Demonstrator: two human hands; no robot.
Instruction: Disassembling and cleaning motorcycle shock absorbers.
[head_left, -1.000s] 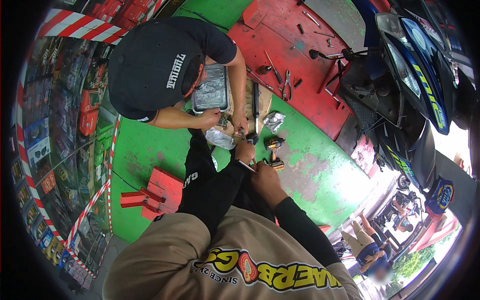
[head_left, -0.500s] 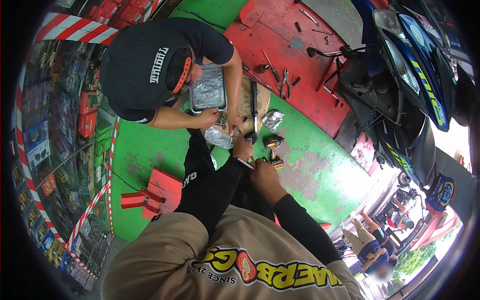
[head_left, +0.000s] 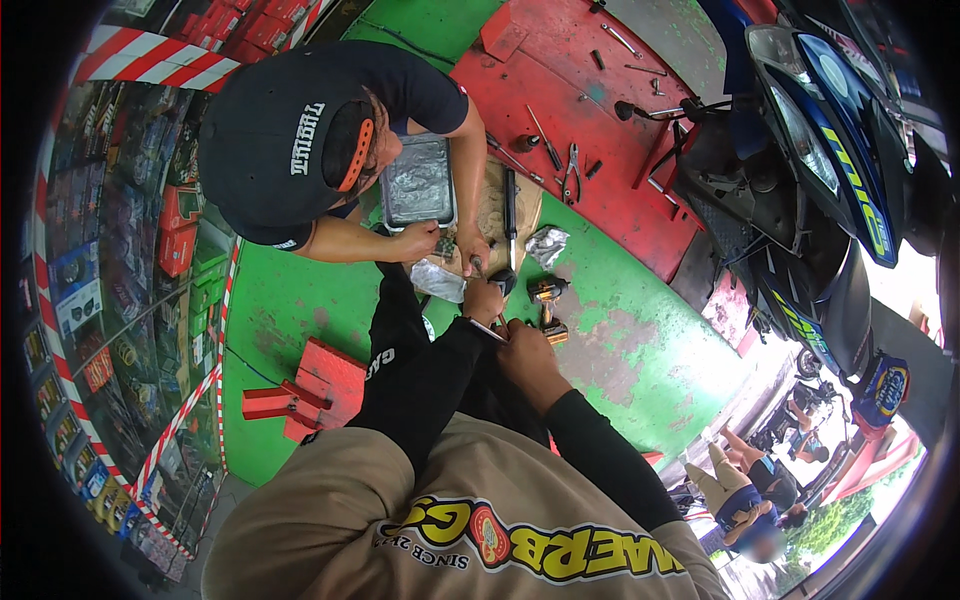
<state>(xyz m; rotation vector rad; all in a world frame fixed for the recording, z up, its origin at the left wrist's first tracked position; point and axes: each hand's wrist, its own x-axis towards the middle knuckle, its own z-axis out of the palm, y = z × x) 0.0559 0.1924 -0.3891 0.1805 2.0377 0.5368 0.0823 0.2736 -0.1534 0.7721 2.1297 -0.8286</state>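
Left fingers (head_left: 486, 296), right fingers (head_left: 516, 342) curled, hold unclear | worn green surface (head_left: 610, 285) | red platform (head_left: 615, 130) | packed shelving (head_left: 125, 250)

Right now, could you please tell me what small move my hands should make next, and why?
Perhaps steady your left hand before shifting your right hand: a co-worker's hand is close beyond the left, and what lies between is unclear.

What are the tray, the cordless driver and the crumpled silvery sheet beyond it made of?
Tray: probably metal, its grey inside shining in patches.
Cordless driver: likely plastic-cased, from its black-and-yellow moulded look; finish unclear.
Crumpled silvery sheet: perhaps foil, with bright creases.
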